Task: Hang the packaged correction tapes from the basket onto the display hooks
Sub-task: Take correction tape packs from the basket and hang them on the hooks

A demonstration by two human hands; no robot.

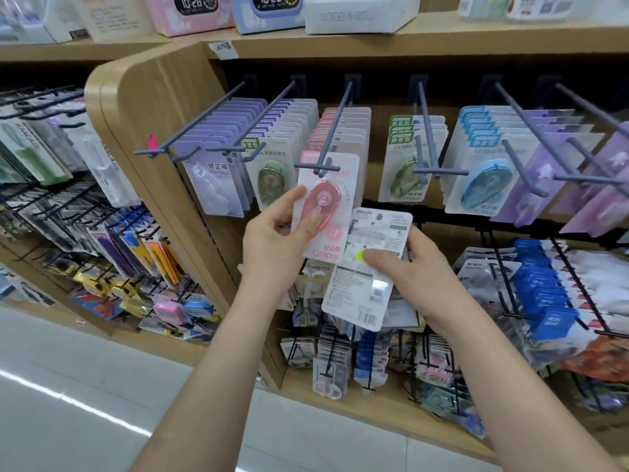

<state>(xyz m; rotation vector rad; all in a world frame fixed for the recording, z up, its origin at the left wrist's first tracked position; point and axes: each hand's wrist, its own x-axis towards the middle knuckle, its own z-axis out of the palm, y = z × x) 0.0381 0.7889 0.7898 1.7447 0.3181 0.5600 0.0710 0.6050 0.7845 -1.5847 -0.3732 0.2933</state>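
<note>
My left hand grips a pink packaged correction tape by its lower left side, with the card's top at the tip of a grey display hook that carries several pink packs behind it. My right hand holds a second pack turned back side out, white with print and a barcode, just below and right of the pink one. Neighbouring hooks carry purple packs, green packs, another green row and blue packs. The basket is out of view.
A wooden end panel stands left of the hooks, with more hanging stationery beyond it. Lower hooks hold scissors and blue packs. Clock boxes sit on the top shelf. Pale floor lies at lower left.
</note>
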